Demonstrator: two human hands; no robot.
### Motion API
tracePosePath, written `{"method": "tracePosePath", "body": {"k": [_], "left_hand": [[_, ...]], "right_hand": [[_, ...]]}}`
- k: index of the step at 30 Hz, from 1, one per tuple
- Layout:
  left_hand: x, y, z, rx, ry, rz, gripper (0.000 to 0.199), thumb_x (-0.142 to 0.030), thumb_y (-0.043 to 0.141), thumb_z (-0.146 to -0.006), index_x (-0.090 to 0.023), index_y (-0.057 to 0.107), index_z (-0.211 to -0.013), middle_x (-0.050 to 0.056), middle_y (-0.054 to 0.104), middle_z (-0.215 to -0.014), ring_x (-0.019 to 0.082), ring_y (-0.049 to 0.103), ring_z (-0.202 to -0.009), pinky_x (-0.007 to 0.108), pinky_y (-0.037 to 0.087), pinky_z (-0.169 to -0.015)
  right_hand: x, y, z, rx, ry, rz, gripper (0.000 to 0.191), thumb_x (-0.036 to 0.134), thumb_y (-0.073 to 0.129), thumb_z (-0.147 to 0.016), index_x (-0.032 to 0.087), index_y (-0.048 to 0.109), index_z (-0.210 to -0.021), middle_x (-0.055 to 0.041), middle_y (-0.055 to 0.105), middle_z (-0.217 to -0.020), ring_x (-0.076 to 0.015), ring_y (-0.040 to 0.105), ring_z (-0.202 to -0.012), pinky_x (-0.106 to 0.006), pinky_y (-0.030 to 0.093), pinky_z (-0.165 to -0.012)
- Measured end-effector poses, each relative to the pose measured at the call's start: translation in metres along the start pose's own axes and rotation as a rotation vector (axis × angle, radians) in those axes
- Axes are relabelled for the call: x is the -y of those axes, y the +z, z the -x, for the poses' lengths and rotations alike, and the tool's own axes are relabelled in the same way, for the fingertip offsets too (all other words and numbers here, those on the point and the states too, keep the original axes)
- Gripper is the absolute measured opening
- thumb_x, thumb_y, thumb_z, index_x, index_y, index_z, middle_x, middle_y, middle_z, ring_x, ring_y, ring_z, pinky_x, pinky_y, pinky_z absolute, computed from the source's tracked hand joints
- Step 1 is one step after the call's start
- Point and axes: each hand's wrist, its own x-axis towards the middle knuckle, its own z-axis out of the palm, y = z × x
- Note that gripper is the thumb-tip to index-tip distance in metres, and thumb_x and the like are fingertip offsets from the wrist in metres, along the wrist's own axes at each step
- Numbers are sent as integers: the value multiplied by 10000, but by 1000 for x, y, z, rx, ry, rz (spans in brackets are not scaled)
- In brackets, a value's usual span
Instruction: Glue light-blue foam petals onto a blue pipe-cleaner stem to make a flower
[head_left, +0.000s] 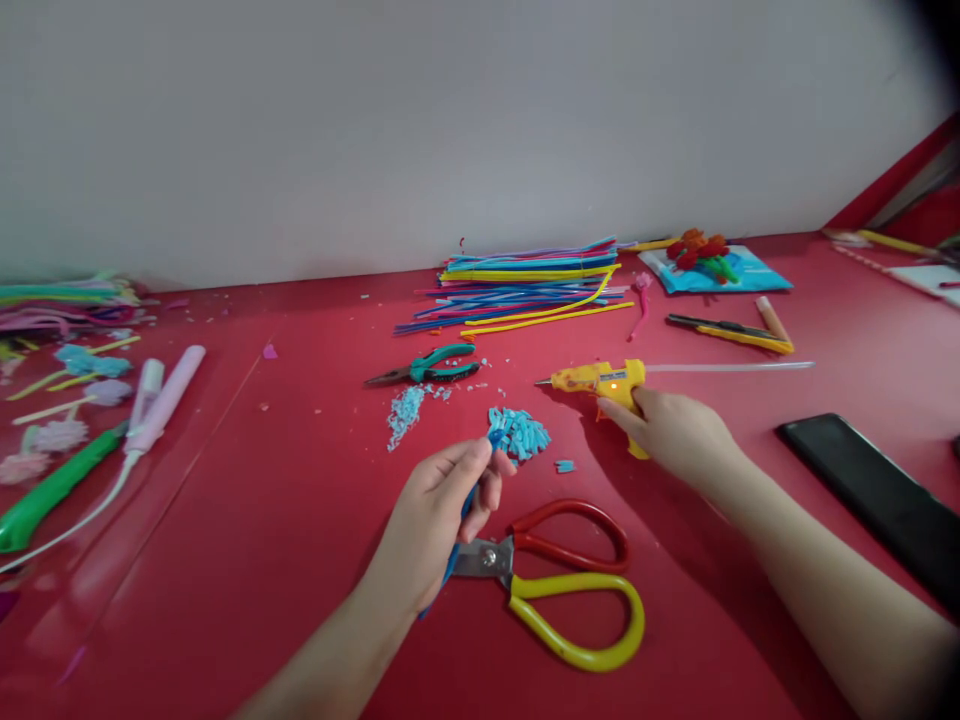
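Observation:
My left hand [450, 500] pinches a dark blue pipe cleaner [448, 572], whose tip shows above the thumb and whose other end hangs below the palm. My right hand [679, 435] is closed round the handle of a yellow glue gun [600, 378], its nozzle pointing left and a clear glue stick [735, 367] jutting from its back. Just beyond my left fingers lies a heap of short light blue pieces [525, 432]. Scissors [570, 585] with one red and one yellow handle lie under and beside my left hand, their blades partly hidden.
Green-handled pliers [442, 363] lie beside light blue trimmings [405, 412]. Pipe cleaners [525, 285] are piled by the wall. A box cutter [731, 332] and a black phone [874, 500] are on the right. To the left lie a pink corded tool [169, 400] and a green-handled tool [60, 490].

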Motion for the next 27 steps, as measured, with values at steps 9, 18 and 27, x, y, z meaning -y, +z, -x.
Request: {"method": "tracePosePath", "body": {"k": [9, 18, 27], "left_hand": [[3, 3, 2, 16, -5, -40, 324, -415, 457, -868, -139, 622, -827, -35, 485, -587, 21, 272, -382, 198, 155, -393], [4, 6, 2, 39, -42, -43, 335, -418, 450, -867, -135, 627, -841, -28, 481, -584, 22, 271, -381, 194, 154, -390], [4, 8, 5, 126, -84, -67, 301, -400, 457, -862, -148, 609, -798, -29, 505, -566, 29, 302, -371, 191, 192, -396]], "right_hand": [[26, -5, 29, -109, -822, -209, 142, 163, 470, -850, 187, 610, -850, -57, 614, -853, -177, 548, -801, -273, 407, -713], [34, 8, 31, -69, -815, -88, 174, 113, 437, -876, 145, 589, -797, -75, 605, -781, -194, 541, -740, -309, 402, -675], [36, -18, 43, 127, -540, -899, 114, 195, 511, -855, 211, 620, -885, -9, 636, -847, -124, 587, -775, -227, 462, -704]]}}
